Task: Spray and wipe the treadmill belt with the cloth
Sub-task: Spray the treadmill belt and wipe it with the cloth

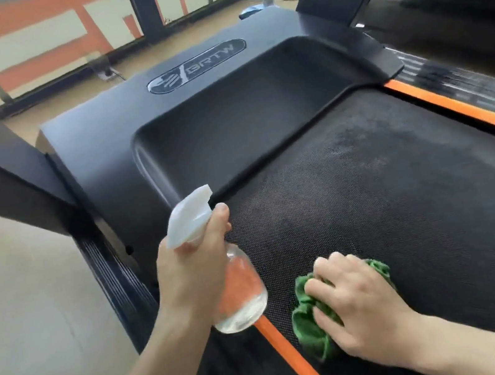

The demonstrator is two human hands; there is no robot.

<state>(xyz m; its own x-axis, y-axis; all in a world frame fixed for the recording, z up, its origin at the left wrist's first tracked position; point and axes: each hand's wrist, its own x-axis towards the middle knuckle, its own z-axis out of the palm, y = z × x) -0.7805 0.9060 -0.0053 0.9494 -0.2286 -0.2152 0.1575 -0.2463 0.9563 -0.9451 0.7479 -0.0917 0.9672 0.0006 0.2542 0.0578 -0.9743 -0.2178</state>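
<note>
Now, head view: the left hand (189, 275) is wrapping round the spray bottle (233, 288), 1 finger on the trigger, nozzle aiming at the belt (404, 193). The right hand (356, 296) is pressing the bunched green cloth (308, 324) flat on the belt, by the orange strip (285, 344). Looks like the wiping step. Next, prob. sliding the cloth w/ firm push across to the greyish patch (361, 148).
</note>
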